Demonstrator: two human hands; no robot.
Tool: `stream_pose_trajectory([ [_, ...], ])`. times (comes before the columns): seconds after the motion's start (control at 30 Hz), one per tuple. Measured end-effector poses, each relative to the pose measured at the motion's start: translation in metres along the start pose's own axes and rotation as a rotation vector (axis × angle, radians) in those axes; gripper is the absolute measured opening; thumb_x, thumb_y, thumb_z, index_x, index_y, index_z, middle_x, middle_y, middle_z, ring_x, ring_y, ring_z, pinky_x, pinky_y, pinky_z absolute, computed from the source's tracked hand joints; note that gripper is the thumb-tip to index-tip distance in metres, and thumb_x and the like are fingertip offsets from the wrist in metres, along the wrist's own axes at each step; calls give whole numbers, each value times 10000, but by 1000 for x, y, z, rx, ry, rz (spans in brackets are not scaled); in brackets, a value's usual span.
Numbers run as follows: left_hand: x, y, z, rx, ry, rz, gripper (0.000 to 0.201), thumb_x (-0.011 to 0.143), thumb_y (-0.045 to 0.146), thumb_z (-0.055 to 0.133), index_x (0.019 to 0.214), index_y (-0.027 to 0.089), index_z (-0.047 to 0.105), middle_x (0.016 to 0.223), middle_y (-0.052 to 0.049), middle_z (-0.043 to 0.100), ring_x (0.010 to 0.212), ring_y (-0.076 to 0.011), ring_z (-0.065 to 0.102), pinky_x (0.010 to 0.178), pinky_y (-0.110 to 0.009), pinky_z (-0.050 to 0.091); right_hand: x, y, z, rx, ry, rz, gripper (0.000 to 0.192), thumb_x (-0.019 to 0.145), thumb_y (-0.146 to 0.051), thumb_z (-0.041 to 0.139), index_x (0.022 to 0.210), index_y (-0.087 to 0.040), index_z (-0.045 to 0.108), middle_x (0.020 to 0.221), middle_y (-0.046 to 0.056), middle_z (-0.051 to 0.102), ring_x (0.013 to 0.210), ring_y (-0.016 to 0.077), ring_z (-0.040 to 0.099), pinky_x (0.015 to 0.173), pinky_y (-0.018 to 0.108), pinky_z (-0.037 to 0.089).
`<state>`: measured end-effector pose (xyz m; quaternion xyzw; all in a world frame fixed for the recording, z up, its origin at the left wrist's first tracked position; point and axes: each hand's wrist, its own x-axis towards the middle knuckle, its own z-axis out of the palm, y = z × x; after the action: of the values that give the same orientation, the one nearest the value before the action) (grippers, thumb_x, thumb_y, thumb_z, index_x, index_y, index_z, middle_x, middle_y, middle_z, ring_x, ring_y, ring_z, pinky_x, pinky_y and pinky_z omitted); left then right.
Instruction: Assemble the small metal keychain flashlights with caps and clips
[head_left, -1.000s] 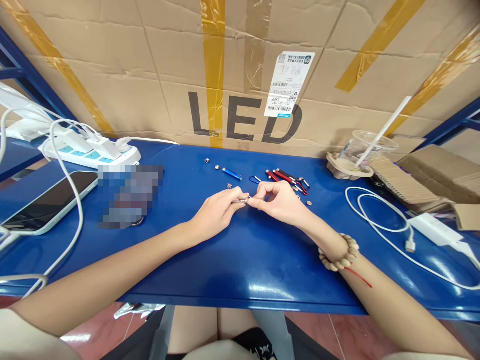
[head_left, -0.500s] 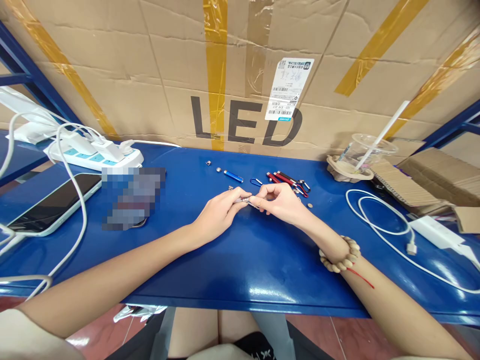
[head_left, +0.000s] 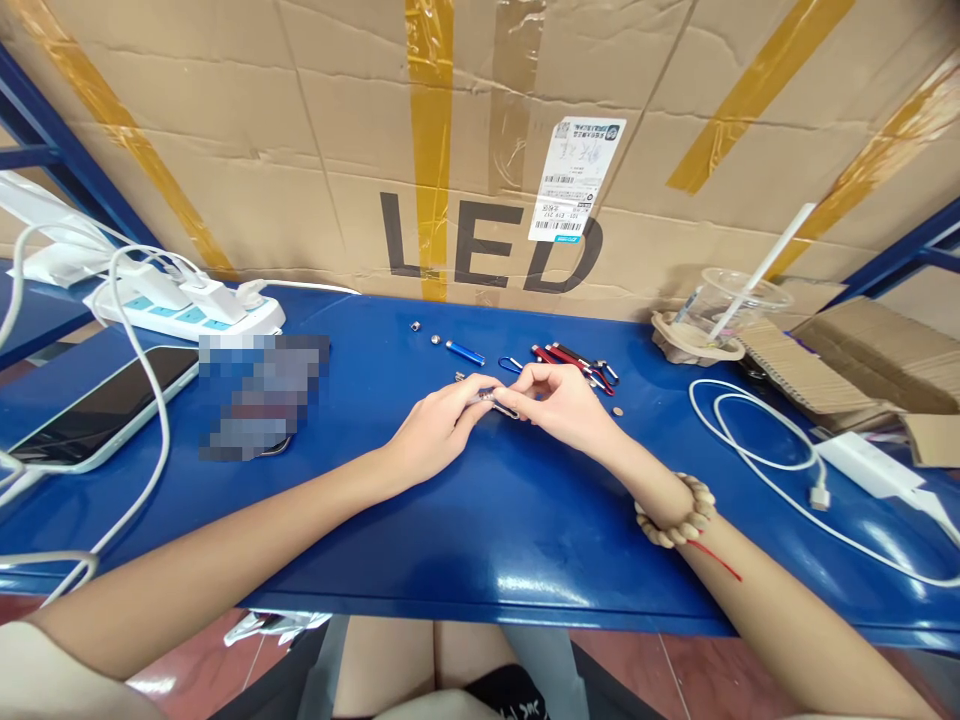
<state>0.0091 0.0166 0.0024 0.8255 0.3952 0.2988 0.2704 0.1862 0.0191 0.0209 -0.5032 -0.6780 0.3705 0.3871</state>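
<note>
My left hand (head_left: 442, 425) and my right hand (head_left: 559, 400) meet over the table, fingers pinched. Between them is a small silver tube (head_left: 486, 396) that looks like a keychain flashlight. My left fingers hold one end; my right thumb and forefinger grip the other, where a carabiner clip (head_left: 507, 410) hangs down. The fingers cover most of the tube. Behind my hands lie a blue tube (head_left: 466, 353), a blue carabiner (head_left: 511, 364) and a group of red and black tubes (head_left: 574, 357) with clips. Small metal caps (head_left: 435, 340) rest to the left, and a coin-like disc (head_left: 617, 411) to the right.
A large cardboard box (head_left: 337, 130) walls off the back of the blue table (head_left: 420, 550). On the left are a power strip (head_left: 187, 318), cables and a phone (head_left: 112, 405), with a blurred patch beside it. A plastic cup (head_left: 739, 300), white cable (head_left: 757, 452) and adapter (head_left: 870, 465) sit right.
My right fingertips have shifted slightly at the tube, and the carabiner clip below them shows more clearly. The view has drifted slightly; the loose parts have not moved.
</note>
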Motion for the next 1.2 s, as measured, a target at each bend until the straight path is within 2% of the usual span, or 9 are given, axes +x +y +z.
stream_pose_trajectory([
  [0.37,0,0,0,-13,21,-19,241,926,284,373,1098,210,526,822,-3,635,785,-147,604,749,-245,441,-1,4,2,-27,48,-81,390,644,-526,705,603,-167,558,544,0,591,482,104,513,477,227,410],
  [0.97,1,2,0,-25,28,-30,221,918,279,377,1034,202,549,777,6,626,724,-140,587,705,-235,431,-1,4,3,-13,41,-67,391,633,-526,712,602,-171,550,508,-16,570,465,105,510,473,229,402],
  [1.2,1,1,-1,-23,29,-18,226,919,272,377,1039,202,556,819,-4,640,762,-143,596,732,-241,441,-1,4,3,-35,33,-79,379,666,-516,693,608,-170,549,531,-13,580,465,98,502,473,225,398],
])
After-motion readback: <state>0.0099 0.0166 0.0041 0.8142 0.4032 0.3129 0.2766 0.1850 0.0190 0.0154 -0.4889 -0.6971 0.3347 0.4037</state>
